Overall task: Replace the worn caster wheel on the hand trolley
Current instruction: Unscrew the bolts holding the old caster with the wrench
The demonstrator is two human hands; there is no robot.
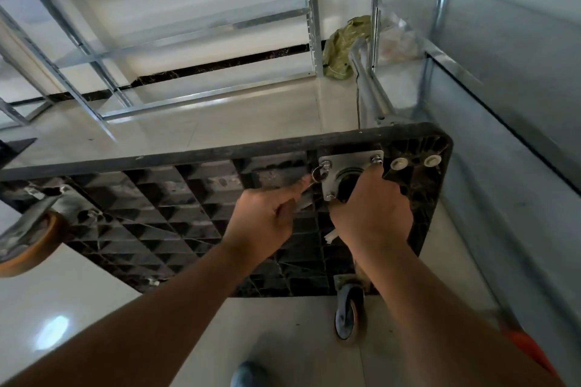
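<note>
Caster plate (350,166): stiff steel, heavy; right hand (371,210) grips it.
Left hand (267,214): pinches small wrench (317,173) at the bolt.

Right hand (372,214) covers the caster (347,184) under the mounting plate (349,163); wheel itself hidden. Left hand (267,217) hides most of the wrench (306,198); only the ring end shows. Orange wheel (28,245) at left cut by the frame edge, blurred. Shoe (250,374) cropped at bottom.
</note>
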